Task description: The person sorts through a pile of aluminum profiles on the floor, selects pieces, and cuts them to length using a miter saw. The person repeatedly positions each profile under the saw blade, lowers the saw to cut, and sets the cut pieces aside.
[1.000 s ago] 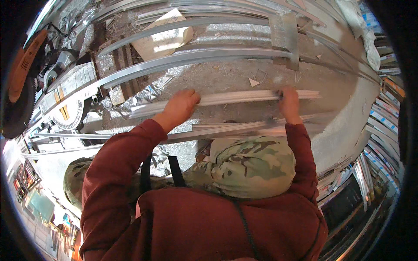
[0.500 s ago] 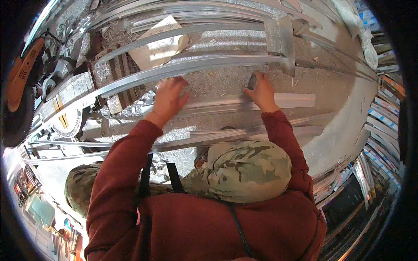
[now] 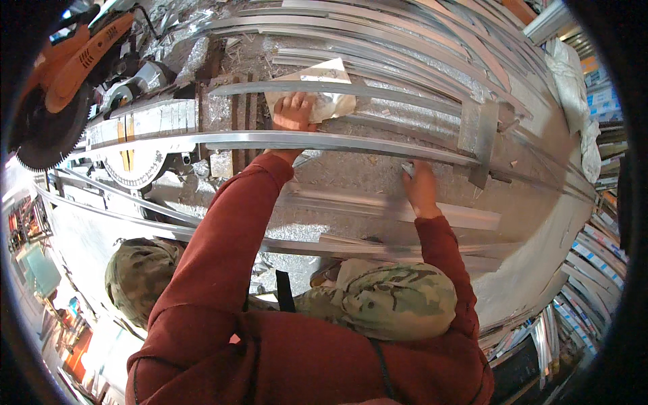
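Observation:
My left hand reaches beneath a long silvery metal profile, which crosses in front of its palm. Its fingers are curled down over the lower left part of a cream-coloured sheet. What lies under those fingers is hidden. To the right, my right hand is closed around a small grey object, mostly covered by the fingers. That hand is just below the long profile, apart from it. A flat metal plate stands at the profile's right end.
An orange mitre saw with a bare toothed blade is at the far left. Many metal strips lie across the back. Shorter profiles lie nearer me. Stacked bars line the right side, near white wrapping.
My left hand has moved away from me, under the long profile and onto the sheet. My right hand keeps hold of the small grey object. The view has shifted toward the left.

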### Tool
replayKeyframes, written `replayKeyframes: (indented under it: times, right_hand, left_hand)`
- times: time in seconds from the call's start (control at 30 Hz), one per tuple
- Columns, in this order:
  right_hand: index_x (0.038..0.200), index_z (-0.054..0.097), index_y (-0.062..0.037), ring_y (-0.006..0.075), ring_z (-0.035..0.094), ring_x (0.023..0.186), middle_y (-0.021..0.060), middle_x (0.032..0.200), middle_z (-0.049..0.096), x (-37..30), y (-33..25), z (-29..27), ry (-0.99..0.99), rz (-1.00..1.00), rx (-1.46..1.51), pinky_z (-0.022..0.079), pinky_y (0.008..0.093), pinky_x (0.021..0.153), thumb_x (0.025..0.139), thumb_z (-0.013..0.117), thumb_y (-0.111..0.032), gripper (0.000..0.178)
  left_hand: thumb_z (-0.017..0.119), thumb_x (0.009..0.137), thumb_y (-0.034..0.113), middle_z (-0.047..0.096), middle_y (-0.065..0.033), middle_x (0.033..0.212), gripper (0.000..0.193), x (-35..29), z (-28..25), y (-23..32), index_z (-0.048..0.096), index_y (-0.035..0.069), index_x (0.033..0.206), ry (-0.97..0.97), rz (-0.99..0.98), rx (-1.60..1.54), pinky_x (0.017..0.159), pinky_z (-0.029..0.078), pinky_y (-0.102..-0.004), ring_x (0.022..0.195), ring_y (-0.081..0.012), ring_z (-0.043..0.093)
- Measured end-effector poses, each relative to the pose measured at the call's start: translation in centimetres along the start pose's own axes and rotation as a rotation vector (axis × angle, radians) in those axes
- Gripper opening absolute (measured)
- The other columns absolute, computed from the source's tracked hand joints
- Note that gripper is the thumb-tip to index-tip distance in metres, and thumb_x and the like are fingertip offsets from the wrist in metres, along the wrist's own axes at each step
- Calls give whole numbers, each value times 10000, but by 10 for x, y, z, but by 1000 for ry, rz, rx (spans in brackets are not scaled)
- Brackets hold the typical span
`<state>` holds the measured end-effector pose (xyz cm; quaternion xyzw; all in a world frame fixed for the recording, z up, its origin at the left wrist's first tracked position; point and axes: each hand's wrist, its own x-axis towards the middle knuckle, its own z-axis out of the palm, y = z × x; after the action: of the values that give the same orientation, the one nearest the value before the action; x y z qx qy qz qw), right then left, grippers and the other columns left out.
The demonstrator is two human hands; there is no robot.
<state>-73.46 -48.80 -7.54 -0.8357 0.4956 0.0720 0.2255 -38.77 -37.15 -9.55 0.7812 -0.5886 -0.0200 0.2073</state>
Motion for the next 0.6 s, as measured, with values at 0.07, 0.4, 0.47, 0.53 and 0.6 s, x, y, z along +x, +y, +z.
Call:
replayKeyframes:
  times: [0.07, 0.4, 0.47, 0.53, 0.6]
  right_hand:
    - [1125, 622, -30, 417, 629, 1031, 216, 1077, 659, -7, 3, 2, 94, -5, 193, 516, 456, 876, 795, 697, -83, 343]
    - [1075, 629, -29, 416, 619, 990, 205, 1036, 649, -10, -12, -3, 184, -98, 127, 505, 474, 856, 786, 701, -89, 304]
    - [1120, 636, -26, 411, 619, 1022, 206, 1067, 655, -12, -3, -5, 165, 35, 36, 503, 464, 884, 790, 694, -90, 341]
    - [1163, 637, -24, 411, 621, 1036, 209, 1082, 658, -13, 13, -1, 332, 42, 164, 502, 460, 897, 798, 693, -101, 377]
    - [1210, 634, -16, 407, 622, 1043, 199, 1103, 659, -25, 30, -1, 387, 41, 250, 502, 455, 907, 826, 688, -114, 400]
  left_hand:
    - [738, 717, 162, 619, -143, 1225, 469, -7, -6, -7, 651, 106, 1174, -30, 26, -72, 1013, 420, -500, 1164, -339, 579]
    - [669, 713, 45, 626, -56, 1221, 472, -99, -44, 25, 692, 161, 1170, -325, 79, -284, 991, 395, -476, 1170, -311, 544]
    - [609, 690, -17, 624, -82, 1198, 535, -101, -48, 27, 691, 175, 1182, -299, -86, -332, 982, 375, -492, 1173, -341, 534]
    - [606, 702, -35, 621, -120, 1169, 500, -97, -41, 23, 692, 146, 1160, -79, -171, -262, 983, 366, -515, 1154, -385, 533]
    - [685, 728, 16, 616, -111, 1232, 469, -103, -36, 18, 689, 139, 1182, -68, -212, -301, 1012, 364, -529, 1188, -381, 519]
